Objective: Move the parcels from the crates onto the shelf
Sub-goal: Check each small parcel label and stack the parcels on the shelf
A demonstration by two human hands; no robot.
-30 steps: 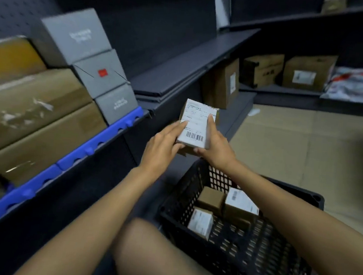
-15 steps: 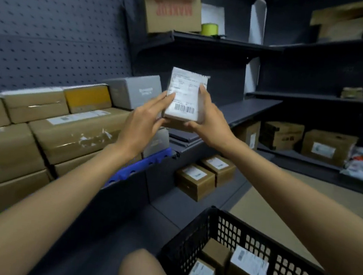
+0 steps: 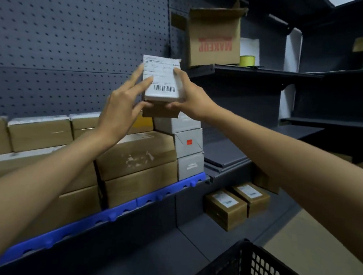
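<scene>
Mid-carry: parcel (image 3: 162, 84) held up between both hands, at about 11 o'clock from frame centre, above the grey boxes (image 3: 186, 142) on the shelf (image 3: 170, 194). Left hand (image 3: 120, 110) pinching the left edge and lower corner, fingers along the label; right hand (image 3: 191, 96) wrapped round the right side, thumb beneath. Label facing the camera, barcode lowest; long axis near upright, top tipped slightly toward 11 o'clock. Probably placement next: lowering onto the grey stack, or a free spot beside it, then letting go. More parcels waiting in the crate (image 3: 240, 271) at 5 o'clock.
</scene>
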